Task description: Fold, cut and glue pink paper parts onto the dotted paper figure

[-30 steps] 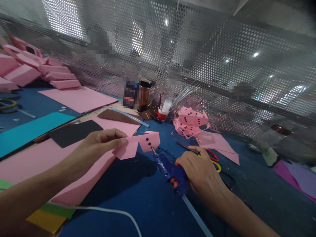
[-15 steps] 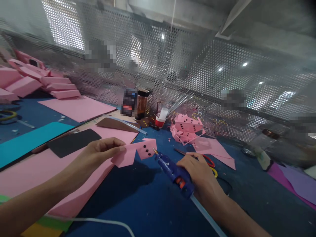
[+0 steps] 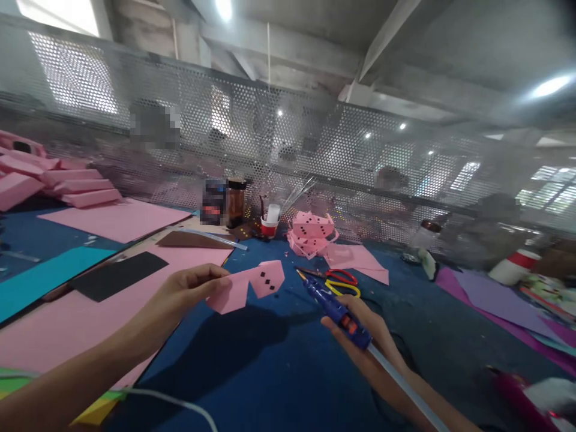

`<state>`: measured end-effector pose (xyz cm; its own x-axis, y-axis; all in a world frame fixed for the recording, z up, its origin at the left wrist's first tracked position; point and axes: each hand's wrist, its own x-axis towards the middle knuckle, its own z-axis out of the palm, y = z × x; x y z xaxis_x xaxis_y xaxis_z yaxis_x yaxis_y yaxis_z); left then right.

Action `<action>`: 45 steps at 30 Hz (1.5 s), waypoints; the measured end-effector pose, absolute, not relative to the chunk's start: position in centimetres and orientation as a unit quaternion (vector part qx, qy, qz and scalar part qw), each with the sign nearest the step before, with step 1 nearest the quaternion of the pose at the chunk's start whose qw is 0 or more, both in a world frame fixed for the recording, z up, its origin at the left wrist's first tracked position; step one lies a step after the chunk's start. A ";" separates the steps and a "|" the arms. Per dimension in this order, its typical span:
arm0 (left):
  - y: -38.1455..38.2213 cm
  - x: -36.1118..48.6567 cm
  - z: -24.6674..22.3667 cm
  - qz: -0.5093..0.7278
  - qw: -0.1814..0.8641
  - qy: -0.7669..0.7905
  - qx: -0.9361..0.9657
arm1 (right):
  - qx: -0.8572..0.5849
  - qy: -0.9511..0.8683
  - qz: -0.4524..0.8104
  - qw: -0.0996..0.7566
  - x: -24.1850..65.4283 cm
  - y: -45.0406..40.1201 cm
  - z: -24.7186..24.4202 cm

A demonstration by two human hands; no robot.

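Between its thumb and fingers, my left hand [image 3: 193, 288] pinches a folded pink paper piece [image 3: 231, 294], held above the blue table. Several black squares mark the right end of that piece. My right hand [image 3: 360, 324] is wrapped round a blue glue gun [image 3: 330, 303] with a long clear glue stick out of its back. The nozzle points up and left, a short gap to the right of the pink piece.
Scissors [image 3: 342, 283] with red and yellow handles lie beyond the glue gun. Behind are a dotted pink paper pile [image 3: 312, 231], a red-and-white cup [image 3: 269, 225] and a brown jar [image 3: 236, 204]. Pink sheets [image 3: 121, 219] and a black sheet [image 3: 119, 276] lie left.
The glue gun has moved right and slightly down, away from the pink piece, which stays in my left hand. The view has shifted right and up, showing more at the right.
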<state>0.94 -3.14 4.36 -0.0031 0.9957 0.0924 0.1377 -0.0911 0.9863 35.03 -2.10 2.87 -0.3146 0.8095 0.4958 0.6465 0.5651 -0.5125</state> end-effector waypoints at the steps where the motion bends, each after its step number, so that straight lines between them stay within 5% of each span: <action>1: -3.2 1.4 4.3 0.489 0.444 0.510 0.551 | -0.456 -0.791 0.146 0.382 35.1 -2.9 3.0; 6: -3.3 4.2 4.2 0.480 0.478 0.487 0.551 | -0.485 -0.676 0.258 0.491 34.9 -3.9 2.7; 21: -4.4 8.4 3.5 0.434 0.499 0.482 0.575 | -0.485 -0.638 0.373 0.468 34.8 -3.1 2.9; 45: -4.2 7.0 3.0 0.425 0.438 0.453 0.650 | -0.525 -0.610 0.333 0.491 35.2 -3.3 3.7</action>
